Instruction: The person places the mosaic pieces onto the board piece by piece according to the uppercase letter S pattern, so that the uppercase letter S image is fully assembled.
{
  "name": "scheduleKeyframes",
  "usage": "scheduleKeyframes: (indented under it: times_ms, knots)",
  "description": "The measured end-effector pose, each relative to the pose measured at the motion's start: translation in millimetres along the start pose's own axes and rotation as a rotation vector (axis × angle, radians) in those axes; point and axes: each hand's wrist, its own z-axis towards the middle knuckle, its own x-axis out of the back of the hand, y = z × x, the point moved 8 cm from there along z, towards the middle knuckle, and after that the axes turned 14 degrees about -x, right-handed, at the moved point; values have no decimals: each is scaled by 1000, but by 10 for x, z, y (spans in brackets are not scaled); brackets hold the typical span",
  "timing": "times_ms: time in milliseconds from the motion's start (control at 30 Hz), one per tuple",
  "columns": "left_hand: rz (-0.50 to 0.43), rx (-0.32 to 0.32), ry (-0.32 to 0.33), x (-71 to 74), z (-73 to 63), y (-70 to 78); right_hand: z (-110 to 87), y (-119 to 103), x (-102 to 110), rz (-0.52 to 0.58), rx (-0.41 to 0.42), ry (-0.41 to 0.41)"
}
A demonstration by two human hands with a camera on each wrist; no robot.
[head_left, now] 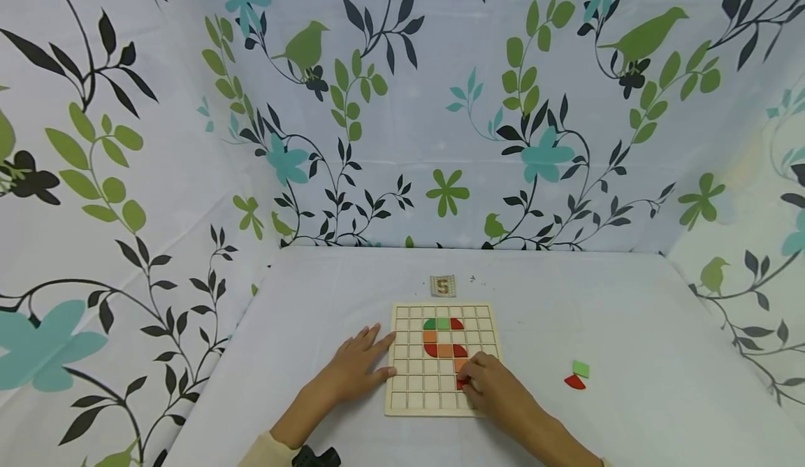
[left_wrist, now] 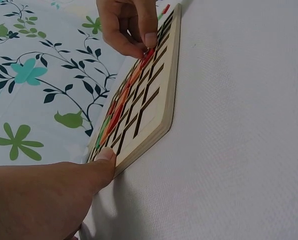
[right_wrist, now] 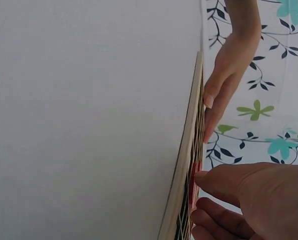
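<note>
A wooden grid board [head_left: 415,402] lies flat on the white table. Green, orange and red tiles [head_left: 445,350] fill a curving run of its cells. My left hand [head_left: 354,368] rests at the board's left edge, fingers spread, thumb [left_wrist: 106,154] on the rim. At the lower right cells, my right hand [head_left: 497,390] pinches a red tile [left_wrist: 148,56] between thumb and fingertips, down against the grid. That red tile [right_wrist: 191,187] also shows by the thumb in the right wrist view; its exact shape is partly hidden by the fingers.
Right of the board lie a light green square tile [head_left: 581,368] and a red quarter-round tile [head_left: 575,382]. A small card [head_left: 443,286] with an S-like figure sits behind the board. Patterned cloth [head_left: 402,117] hangs at the back and sides.
</note>
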Motion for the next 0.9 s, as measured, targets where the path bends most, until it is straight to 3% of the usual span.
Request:
scheduleKeyframes:
  times_ms: [167, 433, 700, 900]
  knots:
    - [-7, -5, 1, -3, -8, 8, -10, 119, 57, 24, -80, -12]
    - [-3, -14, 9, 10, -10, 19, -75, 634, 344, 66, -348, -35]
    - [2, -14, 16, -19, -5, -7, -244, 1379, 814, 32, -430, -35]
    - [-6, -6, 13, -19, -9, -12, -388, 1730, 961, 30, -503, -69]
